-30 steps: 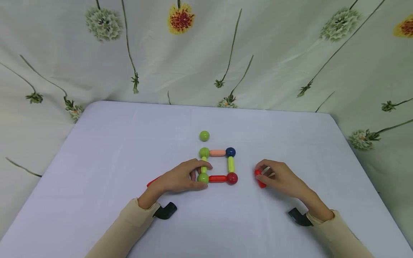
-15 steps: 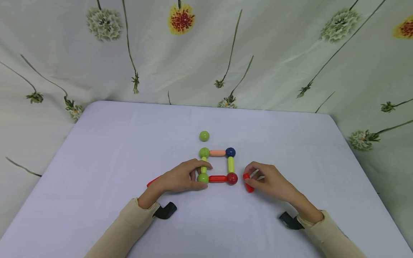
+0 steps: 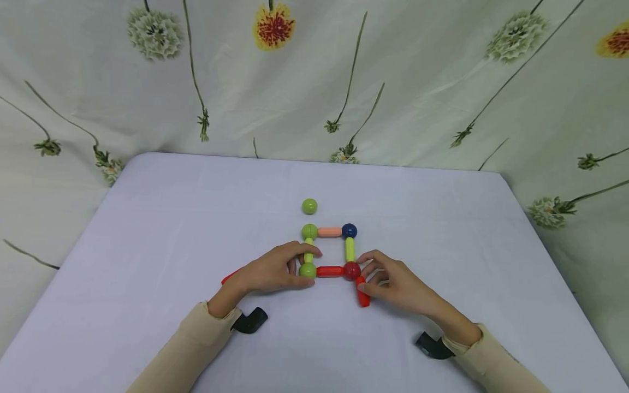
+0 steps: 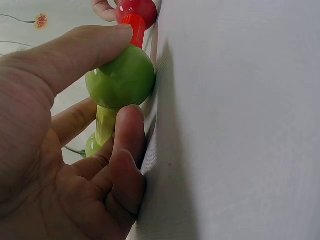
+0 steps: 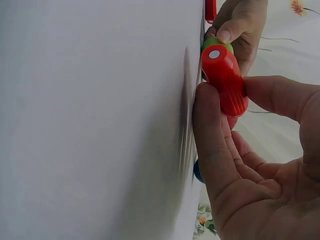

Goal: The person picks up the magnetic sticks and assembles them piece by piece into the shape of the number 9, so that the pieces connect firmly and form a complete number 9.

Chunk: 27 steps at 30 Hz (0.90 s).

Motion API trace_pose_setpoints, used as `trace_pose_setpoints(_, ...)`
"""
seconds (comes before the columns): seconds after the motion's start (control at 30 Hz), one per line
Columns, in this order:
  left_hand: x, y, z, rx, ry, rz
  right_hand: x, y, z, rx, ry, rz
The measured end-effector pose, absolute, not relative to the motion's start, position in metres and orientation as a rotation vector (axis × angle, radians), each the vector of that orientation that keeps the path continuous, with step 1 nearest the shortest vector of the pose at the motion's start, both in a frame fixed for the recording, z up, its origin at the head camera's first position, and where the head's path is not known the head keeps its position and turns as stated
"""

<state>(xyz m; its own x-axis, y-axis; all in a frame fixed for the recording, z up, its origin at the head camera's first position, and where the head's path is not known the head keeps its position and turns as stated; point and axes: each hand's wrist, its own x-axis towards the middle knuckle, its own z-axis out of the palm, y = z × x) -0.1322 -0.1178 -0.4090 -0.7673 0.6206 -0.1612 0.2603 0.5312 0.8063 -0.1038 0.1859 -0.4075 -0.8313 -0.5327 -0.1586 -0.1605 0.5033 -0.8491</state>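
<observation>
A square of magnetic rods and balls lies on the table. Its near left corner is a green ball (image 3: 307, 271), which my left hand (image 3: 267, 270) grips between thumb and fingers; the left wrist view shows that green ball (image 4: 122, 80) joined to a red and a yellow rod. My right hand (image 3: 398, 281) pinches a loose red magnetic rod (image 3: 363, 296), its upper end right at the red ball (image 3: 351, 269) of the near right corner. In the right wrist view the red rod (image 5: 227, 82) sits between thumb and fingers, a pale disc on its end facing the camera.
A dark blue ball (image 3: 349, 231) and another green ball (image 3: 309, 231) form the far corners. Beyond the square lies a loose green ball (image 3: 309, 206). Another red rod (image 3: 229, 276) is partly hidden behind my left wrist. The white-covered table (image 3: 172, 218) meets a flowered cloth behind.
My right hand has moved left with the red rod, from well right of the square up to the red corner ball. My left hand has stayed on the green ball.
</observation>
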Motion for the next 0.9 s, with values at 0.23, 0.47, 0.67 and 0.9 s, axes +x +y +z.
trace_pose_setpoints(0.23, -0.133, -0.118, -0.410, 0.717, 2.347, 1.117, -0.103, 0.183, -0.410, -0.560, 2.339, -1.264)
trace_pose_setpoints(0.47, -0.133, -0.118, -0.410, 0.715, 2.367, 1.103, -0.102, 0.180, -0.411, -0.498, 2.296, -1.272)
trace_pose_setpoints(0.67, -0.133, -0.118, -0.410, 0.724, 2.361, 1.112, -0.103, 0.177, -0.411, -0.376, 2.276, -1.293)
trace_pose_setpoints(0.9, -0.133, -0.118, -0.409, 0.719, 2.361, 1.104, -0.104, 0.175, -0.409, -0.295, 2.249, -1.297)
